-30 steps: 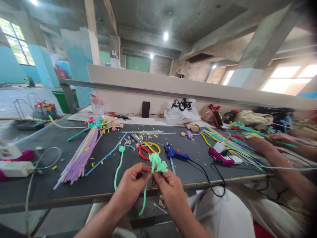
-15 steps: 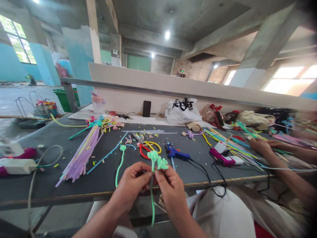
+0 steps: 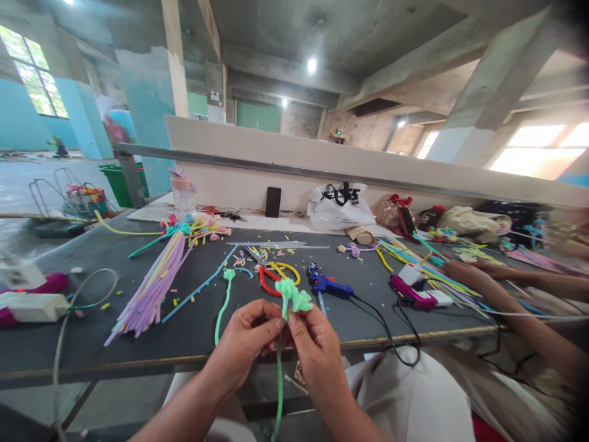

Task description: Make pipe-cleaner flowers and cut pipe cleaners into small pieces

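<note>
Over the table's front edge, my left hand (image 3: 251, 331) and my right hand (image 3: 317, 337) pinch green pipe-cleaner flowers (image 3: 293, 296) from both sides, thumbs close together. The two fluffy heads stand side by side above my fingertips, and a green stem hangs down below the table edge. Another green pipe-cleaner flower (image 3: 224, 301) lies on the table left of my hands. Just beyond the held heads are scissors (image 3: 271, 279) with red and yellow handles. A blue glue gun (image 3: 331, 284) lies to the right, its black cord running off the front edge.
A bundle of purple pipe-cleaner stems (image 3: 154, 282) with coloured flower heads lies left. White plugs and power strips (image 3: 414, 291) sit at both sides. A phone (image 3: 273, 202), a plastic bag (image 3: 340, 205) and a bottle (image 3: 183, 193) stand behind. A co-worker's hands (image 3: 473, 276) work at right.
The flower heads have shifted slightly right between my fingers, and the hanging stem has swung a little left. The co-worker's hand has moved left across the stems.
</note>
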`<state>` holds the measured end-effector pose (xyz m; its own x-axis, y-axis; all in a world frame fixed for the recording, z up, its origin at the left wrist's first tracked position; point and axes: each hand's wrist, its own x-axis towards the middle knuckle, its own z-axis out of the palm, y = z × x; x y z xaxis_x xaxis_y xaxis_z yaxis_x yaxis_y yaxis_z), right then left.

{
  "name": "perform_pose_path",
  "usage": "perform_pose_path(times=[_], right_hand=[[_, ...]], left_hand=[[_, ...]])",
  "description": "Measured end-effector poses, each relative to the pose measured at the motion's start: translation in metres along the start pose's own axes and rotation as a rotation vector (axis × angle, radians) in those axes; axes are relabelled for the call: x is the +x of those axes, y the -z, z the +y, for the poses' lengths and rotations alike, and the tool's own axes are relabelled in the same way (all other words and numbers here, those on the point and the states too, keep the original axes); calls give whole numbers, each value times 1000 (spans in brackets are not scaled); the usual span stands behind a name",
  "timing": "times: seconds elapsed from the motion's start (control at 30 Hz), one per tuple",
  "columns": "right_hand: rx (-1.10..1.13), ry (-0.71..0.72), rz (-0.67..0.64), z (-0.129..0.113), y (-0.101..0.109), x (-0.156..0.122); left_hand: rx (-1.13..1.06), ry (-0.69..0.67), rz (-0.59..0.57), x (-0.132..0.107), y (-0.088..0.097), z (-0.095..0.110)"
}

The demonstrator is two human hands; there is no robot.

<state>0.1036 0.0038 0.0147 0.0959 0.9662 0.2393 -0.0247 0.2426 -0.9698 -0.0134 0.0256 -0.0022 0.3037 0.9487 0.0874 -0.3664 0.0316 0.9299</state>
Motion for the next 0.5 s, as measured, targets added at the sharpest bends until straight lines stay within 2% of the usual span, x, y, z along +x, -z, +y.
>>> perform_pose_path(times=[0.3,0.5], right_hand=[[-49,-16,9,7,4,1],[-53,-9,19,3,5,0]], left_hand=[[44,-54,63,0,-3,-5],[128,-188,96,-2,-5,-9]])
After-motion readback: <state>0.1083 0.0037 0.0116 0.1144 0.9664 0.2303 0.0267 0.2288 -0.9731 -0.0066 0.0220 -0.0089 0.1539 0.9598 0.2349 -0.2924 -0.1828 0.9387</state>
